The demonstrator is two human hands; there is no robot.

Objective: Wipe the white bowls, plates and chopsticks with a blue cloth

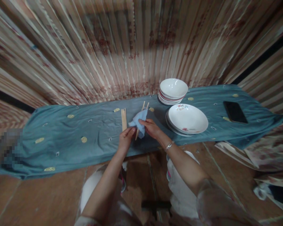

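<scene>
The wooden chopsticks (143,105) poke out of a light blue cloth (142,116) near the middle of the frame. Two tips show above the cloth, and an end sticks out below it. The right hand (151,127) grips the cloth around the sticks, with its thumb lying on top. The left hand (126,138) is curled at the lower left edge of the cloth, its thumb and finger close together. One cannot tell just what it pinches. A shiny bracelet (169,145) goes around the right wrist.

Just left of the cloth, a row of chopsticks (124,119) lies side by side on the counter (66,131). The counter has a blue-green cover (96,122) with yellow shapes on it. Right of the middle is a stack of white bowls (174,88). Just in front of it is a pile of wide white dishes (187,119), and the top one has flowers. A flat black thing (235,112) lies farther right. A striped curtain (132,47) fills the top of the frame.
</scene>
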